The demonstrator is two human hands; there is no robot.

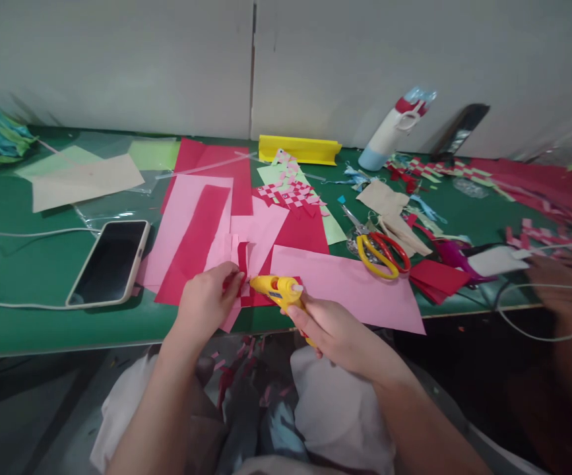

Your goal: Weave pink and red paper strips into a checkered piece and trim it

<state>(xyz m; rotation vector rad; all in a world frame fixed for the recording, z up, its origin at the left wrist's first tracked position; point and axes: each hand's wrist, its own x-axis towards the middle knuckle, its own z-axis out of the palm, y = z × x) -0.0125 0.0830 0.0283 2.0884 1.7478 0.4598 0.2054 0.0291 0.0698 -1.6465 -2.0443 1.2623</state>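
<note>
My right hand (pixel 322 323) is closed around the handle of a yellow glue gun (pixel 274 287). The gun's nozzle points left, close to the fingers of my left hand (pixel 209 297). Those fingers pinch a narrow red paper strip (pixel 243 260) that stands up among pink strips near the table's front edge. Whether the nozzle touches the strip I cannot tell. Under and around my hands lie sheets of pink paper (pixel 342 284) and red paper (pixel 191 247). A woven pink-and-red checkered piece (pixel 293 194) lies behind them.
To the left, a phone (pixel 110 262) lies with a white cable. On the right are scissors (pixel 377 247) with yellow and red handles, a stack of red paper (pixel 437 278) and a bottle (pixel 393 132). A yellow tray (pixel 299 150) stands at the back. Another person's arm (pixel 567 297) shows at far right.
</note>
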